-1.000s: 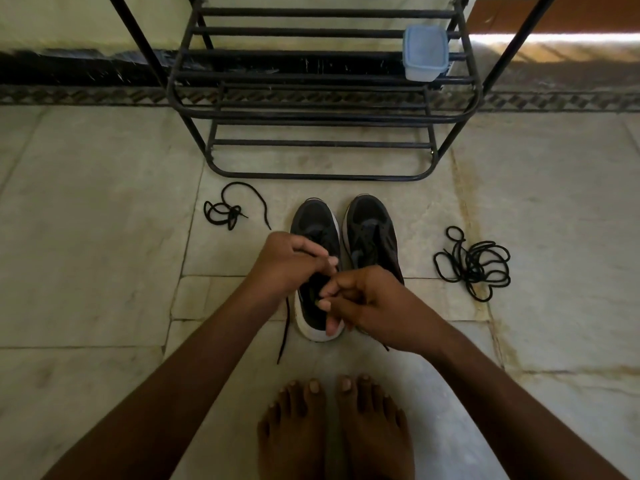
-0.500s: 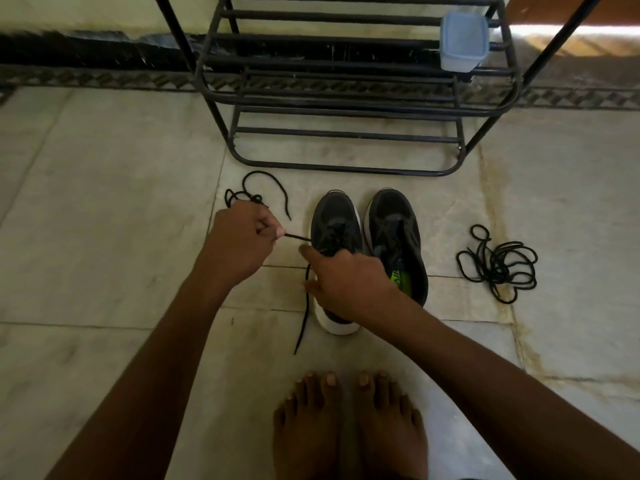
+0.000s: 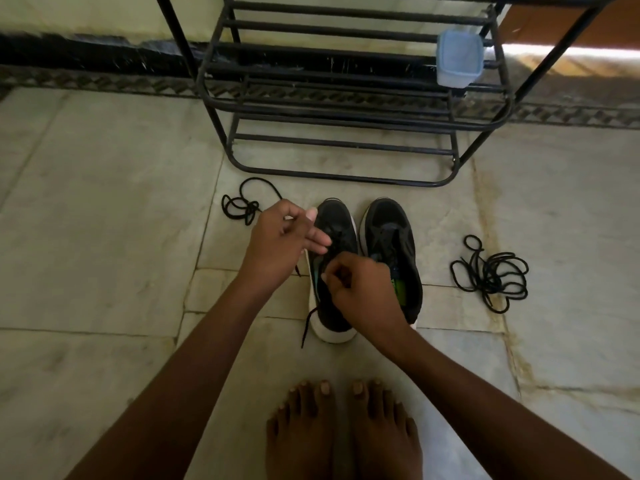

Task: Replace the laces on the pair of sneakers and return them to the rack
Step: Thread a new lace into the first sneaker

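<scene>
Two black sneakers with white soles stand side by side on the floor, the left sneaker [image 3: 335, 216] and the right sneaker [image 3: 388, 220], toes toward the rack [image 3: 346, 110]. My right hand [image 3: 360, 289] pinches a black lace [image 3: 306, 329] over the left sneaker's opening; one end trails down past the heel. My left hand [image 3: 280, 240] hovers at the sneaker's left side with thumb up and fingers stretched toward the eyelets. A short lace tip peeks out below that hand.
A loose black lace [image 3: 242, 209] lies left of the sneakers, and a bigger tangled lace bundle [image 3: 491, 275] lies to their right. A pale blue lidded container [image 3: 459, 58] sits on the black metal rack's right side. My bare feet [image 3: 343, 427] stand behind the sneakers on marble tiles.
My left hand has let its pinch on the taut lace loosen and swung back toward the sneaker with fingers spread. My right hand has shifted to pinch the lace over the opening.
</scene>
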The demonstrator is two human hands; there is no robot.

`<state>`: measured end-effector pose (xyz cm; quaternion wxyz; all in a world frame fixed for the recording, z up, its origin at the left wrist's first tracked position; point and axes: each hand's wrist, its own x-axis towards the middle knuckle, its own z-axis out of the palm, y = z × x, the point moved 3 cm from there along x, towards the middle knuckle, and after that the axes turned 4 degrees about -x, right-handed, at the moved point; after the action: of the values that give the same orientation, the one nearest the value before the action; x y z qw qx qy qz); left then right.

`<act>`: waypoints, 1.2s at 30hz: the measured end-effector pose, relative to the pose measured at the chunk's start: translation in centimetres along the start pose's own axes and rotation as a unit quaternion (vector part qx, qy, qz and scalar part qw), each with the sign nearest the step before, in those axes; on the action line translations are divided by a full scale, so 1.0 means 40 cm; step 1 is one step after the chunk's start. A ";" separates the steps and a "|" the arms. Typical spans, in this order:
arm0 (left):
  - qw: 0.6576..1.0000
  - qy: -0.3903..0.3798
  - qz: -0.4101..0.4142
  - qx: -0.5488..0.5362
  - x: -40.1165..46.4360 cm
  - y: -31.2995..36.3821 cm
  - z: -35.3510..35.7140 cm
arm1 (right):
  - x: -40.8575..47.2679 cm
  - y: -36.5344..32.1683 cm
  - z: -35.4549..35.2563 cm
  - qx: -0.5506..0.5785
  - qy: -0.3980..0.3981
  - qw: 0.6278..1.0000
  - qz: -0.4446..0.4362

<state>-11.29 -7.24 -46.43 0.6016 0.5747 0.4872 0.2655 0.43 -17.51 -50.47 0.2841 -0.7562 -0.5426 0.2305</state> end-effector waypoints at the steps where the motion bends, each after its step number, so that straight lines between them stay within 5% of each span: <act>1: 1.000 -0.007 0.008 -0.005 0.003 0.001 0.009 | -0.003 0.004 -0.010 0.044 -0.008 0.999 0.007; 6: 0.996 -0.057 0.049 -0.047 0.002 0.003 0.051 | -0.022 -0.001 -0.075 0.237 -0.011 0.971 0.000; 14: 0.966 -0.213 0.138 0.042 -0.019 -0.015 0.082 | 0.006 0.053 -0.157 0.314 0.074 0.947 0.001; 21: 0.925 -0.035 0.282 0.252 -0.004 -0.021 0.088 | 0.010 0.070 -0.148 0.311 0.065 0.948 0.003; 26: 0.929 0.001 0.229 0.291 -0.005 -0.035 0.079 | 0.003 0.072 -0.132 0.241 0.065 0.968 -0.022; 33: 0.992 -0.018 0.102 0.075 0.007 -0.048 0.049 | 0.014 0.100 -0.129 0.207 0.066 0.976 -0.018; 36: 0.991 0.030 0.127 0.003 -0.002 -0.028 0.026 | 0.017 0.109 -0.135 0.174 0.078 0.981 -0.020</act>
<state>-10.67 -7.97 -47.64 0.5458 0.6258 0.4288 0.3557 7.18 -18.91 -49.49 0.4576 -0.6996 -0.4856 0.2557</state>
